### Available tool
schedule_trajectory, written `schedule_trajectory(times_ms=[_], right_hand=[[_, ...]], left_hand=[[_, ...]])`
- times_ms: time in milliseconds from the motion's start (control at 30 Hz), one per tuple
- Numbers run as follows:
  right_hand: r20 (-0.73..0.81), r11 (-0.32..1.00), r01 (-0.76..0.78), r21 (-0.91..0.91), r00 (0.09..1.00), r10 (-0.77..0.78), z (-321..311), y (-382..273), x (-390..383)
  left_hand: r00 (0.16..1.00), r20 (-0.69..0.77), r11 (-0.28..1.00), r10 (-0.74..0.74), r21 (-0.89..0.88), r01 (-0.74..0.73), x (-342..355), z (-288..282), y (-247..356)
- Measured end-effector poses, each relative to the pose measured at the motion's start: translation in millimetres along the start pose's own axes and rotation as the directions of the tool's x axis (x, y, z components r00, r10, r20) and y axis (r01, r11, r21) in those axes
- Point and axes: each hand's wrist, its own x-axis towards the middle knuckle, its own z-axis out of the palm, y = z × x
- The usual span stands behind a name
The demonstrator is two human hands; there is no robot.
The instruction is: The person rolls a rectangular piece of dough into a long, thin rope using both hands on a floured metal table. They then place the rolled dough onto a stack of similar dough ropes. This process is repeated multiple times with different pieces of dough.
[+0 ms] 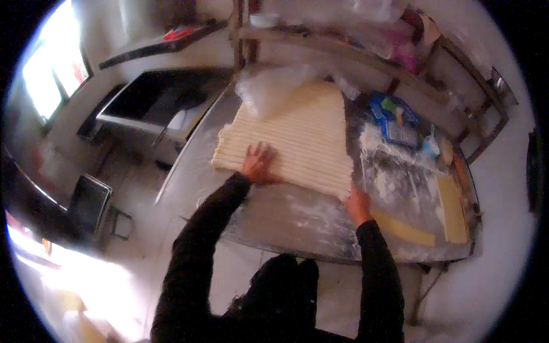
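Note:
A wide layer of pale dough in several long parallel rows covers the middle of the floured table. My left hand lies on its near left edge, fingers spread flat over the nearest rows. At the near right corner of the dough, my right hand is closed with its fingertips against the row ends. Whatever is between those fingers is too blurred to make out. Crumpled clear plastic rests over the far left part of the dough.
Right of the dough lie scattered flour, a flat dough strip, another flat piece and a rolling pin. Behind them are a blue package and a light-blue scoop. A wooden shelf runs behind the table.

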Motion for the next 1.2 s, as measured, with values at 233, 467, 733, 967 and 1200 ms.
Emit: schedule_trajectory(times_ms=[233,467,733,967,1200], right_hand=[[0.05,0.999,-0.016,-0.043,0.999,0.018,-7,1,-1],[0.171,0.985,0.004,-0.174,0.985,0.026,-14,-10,11],[0.085,0.999,-0.026,0.046,0.996,0.022,-60,-7,-47],[-0.203,0.973,-0.212,0.091,0.953,0.227,-76,62,-149],[-0.213,0.825,-0.368,0.428,0.847,0.488,-44,93,-209]], left_hand=[[0.987,-0.135,0.991,-0.083,0.097,0.097,-57,-32,-114],[0.986,0.009,0.982,-0.166,0.088,0.164,-68,-44,-142],[0.995,-0.102,0.999,-0.017,-0.047,0.012,-17,-59,-35],[0.98,0.004,0.804,0.197,-0.574,-0.159,60,-9,214],[0.912,0.135,0.826,0.387,-0.49,-0.278,94,51,349]])
